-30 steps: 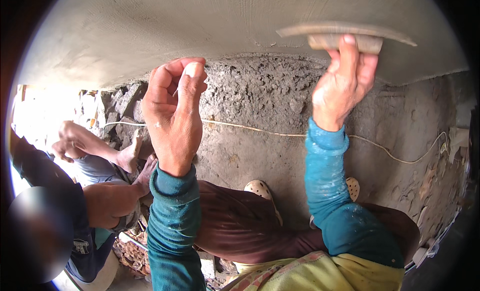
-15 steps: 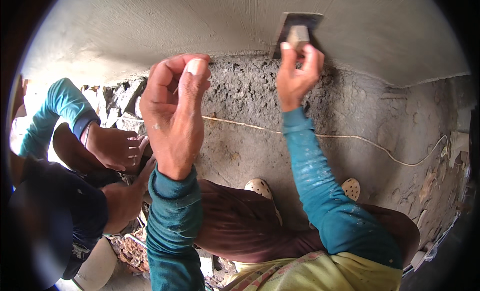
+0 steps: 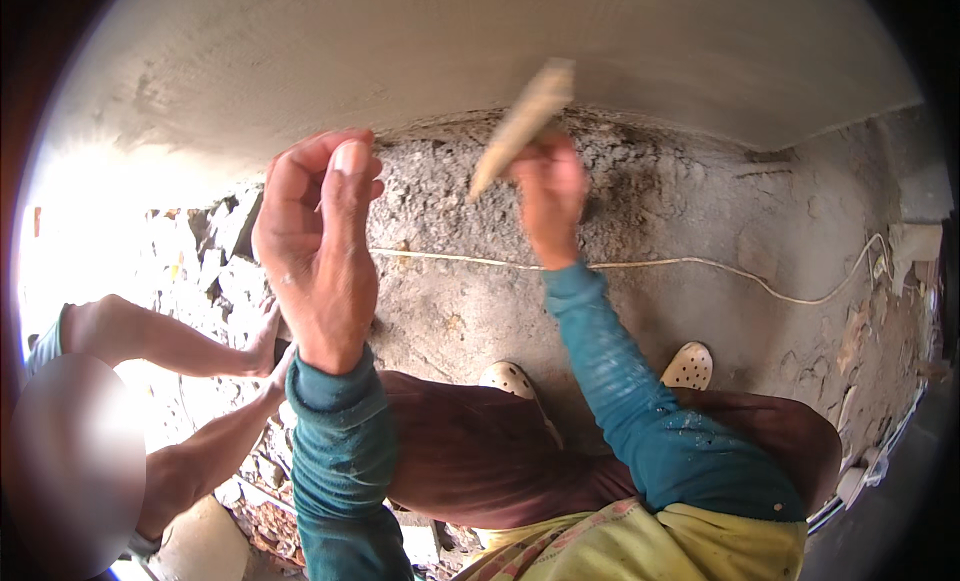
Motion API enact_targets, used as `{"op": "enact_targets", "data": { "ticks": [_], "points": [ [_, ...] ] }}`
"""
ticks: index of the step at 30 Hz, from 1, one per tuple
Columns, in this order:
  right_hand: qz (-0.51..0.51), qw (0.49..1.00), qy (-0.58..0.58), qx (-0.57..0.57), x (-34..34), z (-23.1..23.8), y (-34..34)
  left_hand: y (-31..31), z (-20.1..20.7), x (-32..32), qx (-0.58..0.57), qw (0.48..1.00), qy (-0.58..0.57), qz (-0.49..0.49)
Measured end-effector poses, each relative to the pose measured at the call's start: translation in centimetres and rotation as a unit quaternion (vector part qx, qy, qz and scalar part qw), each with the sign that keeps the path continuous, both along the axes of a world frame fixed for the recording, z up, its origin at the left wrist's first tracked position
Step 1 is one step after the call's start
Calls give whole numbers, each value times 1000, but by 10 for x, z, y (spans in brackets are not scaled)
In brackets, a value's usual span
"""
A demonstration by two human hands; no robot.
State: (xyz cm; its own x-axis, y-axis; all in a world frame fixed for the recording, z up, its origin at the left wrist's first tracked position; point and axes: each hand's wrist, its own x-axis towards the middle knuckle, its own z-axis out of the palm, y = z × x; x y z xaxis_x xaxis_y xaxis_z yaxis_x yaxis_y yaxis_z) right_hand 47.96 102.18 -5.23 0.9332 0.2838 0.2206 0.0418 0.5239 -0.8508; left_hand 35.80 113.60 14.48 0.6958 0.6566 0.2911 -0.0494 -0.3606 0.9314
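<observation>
My right hand (image 3: pixel 552 196) grips a plastering trowel (image 3: pixel 525 126), blurred by motion. Its blade is tilted up off the wall, and a pale, mortar-coloured side shows; the handle is mostly hidden. Behind it rises a smooth, grey plastered wall (image 3: pixel 400 41), whose lower edge ends above a rough strip of mortar (image 3: pixel 440 186). To the left, my left hand (image 3: pixel 318 246) is raised in front of the wall's base, fingers curled and thumb pressed to them. Whether it pinches anything small cannot be made out.
A pale cable (image 3: pixel 700 262) runs across the grey ground. My perforated clogs (image 3: pixel 690 366) stand below it. At the left, another person's bare legs (image 3: pixel 165 341) reach toward broken stones (image 3: pixel 230 226). Rubble (image 3: pixel 265 531) lies near the lower left.
My right hand has drawn the trowel off the wall, down and left, and tipped it. My left hand has shifted slightly left and down. The other person has leaned back, arms out of sight.
</observation>
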Motion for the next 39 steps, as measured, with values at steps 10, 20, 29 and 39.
{"op": "enact_targets", "data": {
  "ticks": [10, 20, 29, 39],
  "points": [
    [-120, 985, 53, 108, 69, -5, -152, -32, -7, 30, -14, 996, 7, -83],
    [-391, 635, -382, -545, 97, -14, -185, -57, -11, 50, 67, 990, 78, -97],
    [-415, 605, -425, -530, 126, -5, -170, -58, -18, 57, -8, 989, 83, -120],
    [-448, 765, -257, -384, 115, -10, -196, -57, -18, 55, 59, 985, 102, -124]
  ]
}}
